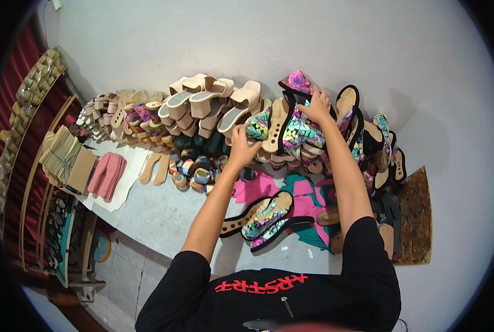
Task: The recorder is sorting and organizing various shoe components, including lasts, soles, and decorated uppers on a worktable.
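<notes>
My left hand (242, 148) is at the left end of a row of piled slippers. Its thumb and fingers close on a slipper with a bright patterned strap (258, 125), beside a tan footbed with holes (274, 130). Farther right, my right hand (316, 107) reaches over the pile, fingers bent round a black-edged floral slipper (301, 126); part of that grip is hidden. A pink floral slipper strap (298, 82) sticks up just beyond it. Nearer me on the table lie several black-edged patterned slippers (267, 217).
Beige heeled sandals (202, 99) are stacked left of my hands against the wall. Pink and green scraps (308, 205) cover part of the table (141, 207). Pink insole pieces (108, 176) and a box (82, 172) are at left; a brown board (415, 221) is at right.
</notes>
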`<action>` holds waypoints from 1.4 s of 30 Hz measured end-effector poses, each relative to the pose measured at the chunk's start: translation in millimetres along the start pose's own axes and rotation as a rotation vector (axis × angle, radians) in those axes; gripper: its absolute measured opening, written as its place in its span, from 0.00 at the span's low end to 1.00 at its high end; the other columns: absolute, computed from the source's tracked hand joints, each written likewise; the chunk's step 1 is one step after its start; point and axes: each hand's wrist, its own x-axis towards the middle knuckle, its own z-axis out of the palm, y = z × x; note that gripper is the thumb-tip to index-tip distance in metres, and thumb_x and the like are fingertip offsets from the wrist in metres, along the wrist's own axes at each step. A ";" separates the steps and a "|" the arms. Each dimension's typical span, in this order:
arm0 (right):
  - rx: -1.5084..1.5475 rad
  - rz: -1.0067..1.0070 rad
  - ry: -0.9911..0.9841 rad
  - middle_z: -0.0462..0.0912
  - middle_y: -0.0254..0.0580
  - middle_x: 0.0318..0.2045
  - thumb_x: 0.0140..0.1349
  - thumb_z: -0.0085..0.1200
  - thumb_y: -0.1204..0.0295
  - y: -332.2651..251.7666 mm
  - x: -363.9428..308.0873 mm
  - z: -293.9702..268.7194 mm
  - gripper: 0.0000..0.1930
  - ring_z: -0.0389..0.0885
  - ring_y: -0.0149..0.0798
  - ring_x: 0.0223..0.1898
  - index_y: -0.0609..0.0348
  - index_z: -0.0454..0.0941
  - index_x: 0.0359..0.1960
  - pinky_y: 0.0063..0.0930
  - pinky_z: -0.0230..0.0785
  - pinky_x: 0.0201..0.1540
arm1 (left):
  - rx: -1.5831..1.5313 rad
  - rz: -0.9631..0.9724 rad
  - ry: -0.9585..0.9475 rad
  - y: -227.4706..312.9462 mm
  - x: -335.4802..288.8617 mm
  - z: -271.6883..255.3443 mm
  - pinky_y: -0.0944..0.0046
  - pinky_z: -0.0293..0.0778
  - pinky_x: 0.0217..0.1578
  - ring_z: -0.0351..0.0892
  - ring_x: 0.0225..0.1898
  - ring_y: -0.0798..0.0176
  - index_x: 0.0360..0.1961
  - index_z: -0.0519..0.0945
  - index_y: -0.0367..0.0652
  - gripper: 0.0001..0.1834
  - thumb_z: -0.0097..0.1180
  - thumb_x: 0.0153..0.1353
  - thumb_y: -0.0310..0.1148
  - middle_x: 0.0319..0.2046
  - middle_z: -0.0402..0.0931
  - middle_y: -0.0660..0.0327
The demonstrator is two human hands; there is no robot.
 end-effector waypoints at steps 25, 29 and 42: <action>0.170 -0.305 0.547 0.75 0.54 0.42 0.51 0.43 0.83 38.0 31.7 -19.0 0.20 0.72 0.53 0.46 0.64 0.69 0.48 0.41 0.66 0.47 | 0.699 0.248 -0.043 -18.1 37.1 20.3 0.59 0.69 0.31 0.70 0.36 0.54 0.44 0.76 0.58 0.25 0.58 0.41 0.26 0.37 0.66 0.56; 0.201 -0.464 0.665 0.75 0.51 0.43 0.52 0.44 0.82 20.0 21.3 -56.6 0.20 0.72 0.51 0.45 0.61 0.69 0.50 0.39 0.65 0.47 | 0.551 0.176 -0.135 4.3 45.1 7.3 0.56 0.70 0.34 0.72 0.39 0.52 0.48 0.74 0.56 0.30 0.67 0.37 0.34 0.37 0.67 0.54; 0.594 -0.339 0.056 0.78 0.51 0.42 0.54 0.46 0.75 41.2 -163.8 -106.4 0.14 0.74 0.46 0.48 0.65 0.74 0.43 0.31 0.62 0.53 | -0.116 0.071 -0.221 55.7 4.7 -70.5 0.61 0.62 0.53 0.68 0.49 0.56 0.50 0.73 0.47 0.31 0.64 0.38 0.26 0.47 0.70 0.56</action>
